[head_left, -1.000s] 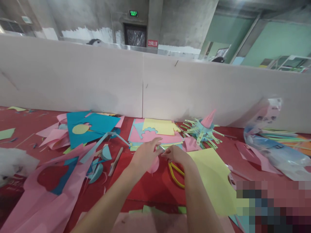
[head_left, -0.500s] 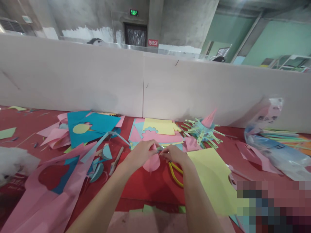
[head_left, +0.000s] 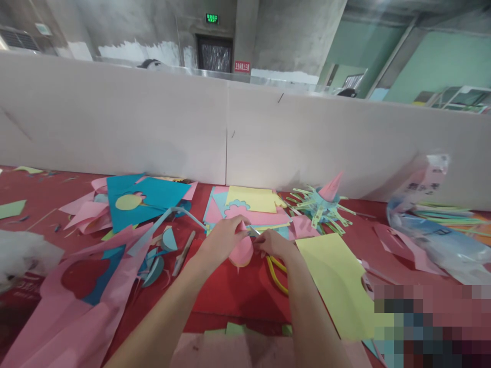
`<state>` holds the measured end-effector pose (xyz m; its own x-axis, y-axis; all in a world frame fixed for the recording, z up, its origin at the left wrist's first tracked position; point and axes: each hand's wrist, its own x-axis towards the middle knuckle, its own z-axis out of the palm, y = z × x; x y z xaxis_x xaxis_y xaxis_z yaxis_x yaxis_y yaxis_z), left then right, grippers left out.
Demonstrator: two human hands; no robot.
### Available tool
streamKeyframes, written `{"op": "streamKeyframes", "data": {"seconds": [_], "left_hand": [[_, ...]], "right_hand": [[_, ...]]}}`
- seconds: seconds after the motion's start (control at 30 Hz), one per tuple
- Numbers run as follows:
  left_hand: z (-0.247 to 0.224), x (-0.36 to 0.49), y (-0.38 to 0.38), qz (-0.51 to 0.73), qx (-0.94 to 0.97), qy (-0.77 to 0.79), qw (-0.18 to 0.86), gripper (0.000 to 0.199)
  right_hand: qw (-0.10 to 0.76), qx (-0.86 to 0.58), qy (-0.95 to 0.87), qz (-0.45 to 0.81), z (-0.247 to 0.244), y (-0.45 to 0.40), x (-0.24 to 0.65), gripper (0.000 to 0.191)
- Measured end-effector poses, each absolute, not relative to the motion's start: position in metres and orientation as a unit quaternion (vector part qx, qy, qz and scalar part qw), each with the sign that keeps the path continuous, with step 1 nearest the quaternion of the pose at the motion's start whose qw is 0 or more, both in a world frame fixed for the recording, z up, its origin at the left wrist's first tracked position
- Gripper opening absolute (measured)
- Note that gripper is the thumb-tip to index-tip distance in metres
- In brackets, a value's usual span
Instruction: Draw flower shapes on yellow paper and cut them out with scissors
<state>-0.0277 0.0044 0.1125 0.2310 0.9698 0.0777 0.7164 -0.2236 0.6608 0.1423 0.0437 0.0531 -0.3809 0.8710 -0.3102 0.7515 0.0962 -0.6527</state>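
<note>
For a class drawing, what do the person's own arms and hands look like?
The left hand and right hand are ungloved; the left forearm and right forearm are bare, with no sleeve or watch showing. Whether rings are worn is unclear.

Pink paper piece [head_left: 242,251] and yellow scissor handles [head_left: 272,274]

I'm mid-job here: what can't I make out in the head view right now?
All in the head view:
Scissors: their middle is hidden by the right hand; whether the blades touch paper is too small to tell.
Pink paper piece: partly hidden by the left hand.
White plastic bag: cut off by the left picture edge.
Yellow sheet: lower right side lost at the pixelated picture corner.
</note>
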Motion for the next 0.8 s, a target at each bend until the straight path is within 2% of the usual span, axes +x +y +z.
{"op": "streamKeyframes", "data": {"seconds": [0.8], "left_hand": [[0.088, -0.020, 0.009, 0.249, 0.764, 0.541, 0.248, 0.027]], "right_hand": [[0.070, -0.591, -0.721, 0.355, 0.049, 0.048, 0.151, 0.020]]}}
